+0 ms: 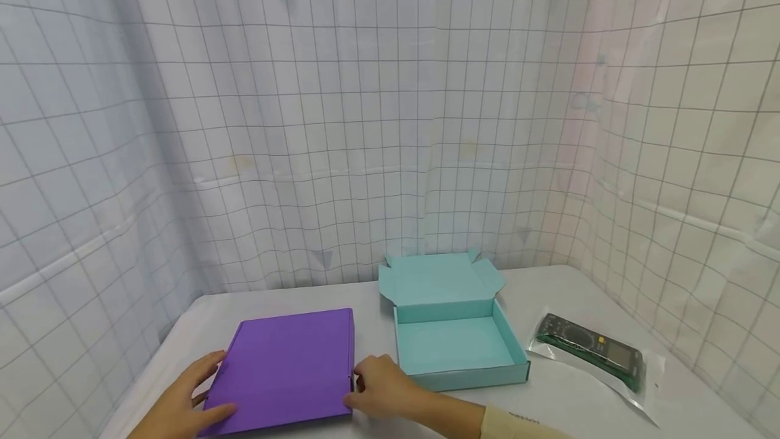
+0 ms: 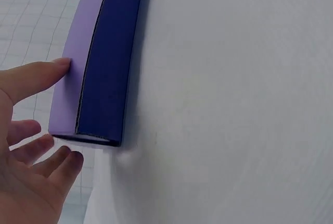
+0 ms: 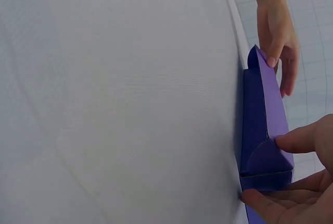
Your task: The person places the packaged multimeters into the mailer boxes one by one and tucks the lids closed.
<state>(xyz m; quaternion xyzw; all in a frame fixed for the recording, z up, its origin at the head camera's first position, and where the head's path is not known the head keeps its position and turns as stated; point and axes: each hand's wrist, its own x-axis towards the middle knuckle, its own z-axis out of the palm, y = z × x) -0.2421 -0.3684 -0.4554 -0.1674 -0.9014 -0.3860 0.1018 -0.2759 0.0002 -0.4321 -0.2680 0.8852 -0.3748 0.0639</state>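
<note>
Curtained-off booth: grid-patterned curtains (image 1: 378,120) enclosing white table (image 1: 374,330) three sides.

White grid-lined curtains (image 1: 390,87) (gently rippled) enclose a white-covered table (image 1: 536,290) on three sides.

No readable text, label, brand, number or sign on anything here.
Taking the purple box (image 1: 289,368) as landmark in the head view: well off to its right, the packaged meter (image 1: 591,351) has fine markings round its dial (image 1: 580,337), too small to make out; to its right and toward the near edge, the cuff of the pale sleeve (image 1: 508,425) carries a short row of dark lettering (image 1: 523,419), too small and blurred to read; behind it, the gridded curtain (image 1: 372,107) shows a faint grey triangle (image 1: 321,259) and, farther right, pale bluish marks (image 1: 586,101), whose meaning cannot be told.
</note>
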